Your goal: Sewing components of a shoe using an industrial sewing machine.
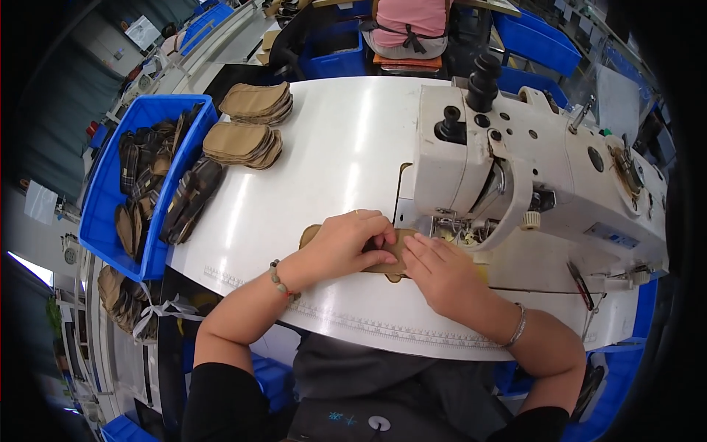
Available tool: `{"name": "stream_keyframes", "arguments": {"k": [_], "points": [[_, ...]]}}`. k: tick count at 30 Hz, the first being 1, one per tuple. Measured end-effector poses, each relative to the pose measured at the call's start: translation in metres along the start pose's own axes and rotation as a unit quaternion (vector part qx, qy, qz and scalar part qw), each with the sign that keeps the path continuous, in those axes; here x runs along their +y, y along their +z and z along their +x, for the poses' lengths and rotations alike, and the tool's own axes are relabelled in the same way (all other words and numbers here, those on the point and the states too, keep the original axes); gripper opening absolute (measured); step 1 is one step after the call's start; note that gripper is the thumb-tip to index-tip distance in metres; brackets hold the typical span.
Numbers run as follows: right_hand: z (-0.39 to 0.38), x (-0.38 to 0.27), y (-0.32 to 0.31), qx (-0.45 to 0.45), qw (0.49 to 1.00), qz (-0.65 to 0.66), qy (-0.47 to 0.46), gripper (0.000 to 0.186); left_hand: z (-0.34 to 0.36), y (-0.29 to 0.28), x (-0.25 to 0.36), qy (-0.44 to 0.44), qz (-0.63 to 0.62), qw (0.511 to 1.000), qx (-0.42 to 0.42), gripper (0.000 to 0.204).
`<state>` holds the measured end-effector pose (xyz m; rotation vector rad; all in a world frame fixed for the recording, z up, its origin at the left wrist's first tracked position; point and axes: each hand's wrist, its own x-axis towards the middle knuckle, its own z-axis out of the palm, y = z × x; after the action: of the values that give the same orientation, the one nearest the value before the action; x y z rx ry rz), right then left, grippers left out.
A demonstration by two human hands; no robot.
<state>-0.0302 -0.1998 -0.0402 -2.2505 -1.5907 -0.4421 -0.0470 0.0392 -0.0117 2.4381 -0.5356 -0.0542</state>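
The brown fabric piece (387,268) lies flat on the white table (331,169), just in front of the sewing machine (515,162) and partly covered by 2 hands. The left hand (381,248) is over its middle, fingers curled and thumb forward with a narrow gap between them; I cannot tell whether they pinch the material. The right hand (423,258) lays nearly straight fingers over the end near the needle area, its thumb hidden, so I cannot tell if it grips or only presses. The piece looks light, thin and soft, likely padded or layered, so it should bend easily and be hard to break, though its layers might creep. The smooth, glossy table probably lets it slide, so light flat pressure seems better than a hard squeeze, which could pucker it. The best hold is likely at the rounded outer edges, thumb beneath and fingers above. Similar pieces sit in 2 brown stacks (255,103) beside the blue bin (109,199).
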Motion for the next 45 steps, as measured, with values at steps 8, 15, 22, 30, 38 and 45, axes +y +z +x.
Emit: {"name": "stream_keyframes", "arguments": {"k": [8, 15, 22, 30, 38, 45], "points": [[-0.002, 0.006, 0.000, 0.013, 0.998, 0.061, 0.019, 0.025, -0.006, 0.000, -0.007, 0.045, 0.024, 0.996, 0.077, 0.028], [-0.001, 0.004, -0.005, 0.026, 0.997, 0.053, 0.047, 0.036, -0.068, -0.061, -0.055, -0.074, 0.238, 0.925, 0.286, 0.019], [0.004, 0.004, -0.004, 0.028, 0.999, 0.026, 0.030, 0.041, -0.177, -0.165, -0.152, -0.355, 0.469, 0.748, 0.306, 0.022], [0.002, 0.005, -0.003, 0.014, 1.000, 0.008, 0.019, 0.042, -0.221, -0.163, -0.172, -0.239, 0.499, 0.700, 0.452, 0.016], [0.006, 0.003, -0.014, 0.032, 0.999, 0.005, -0.008, 0.038, -0.197, -0.150, -0.068, 0.003, 0.525, 0.711, 0.468, 0.031], [-0.002, -0.035, -0.024, -0.024, 0.868, 0.483, 0.118, 0.028, -0.124, -0.046, 0.056, 0.091, 0.420, 0.856, 0.287, 0.026]]}}
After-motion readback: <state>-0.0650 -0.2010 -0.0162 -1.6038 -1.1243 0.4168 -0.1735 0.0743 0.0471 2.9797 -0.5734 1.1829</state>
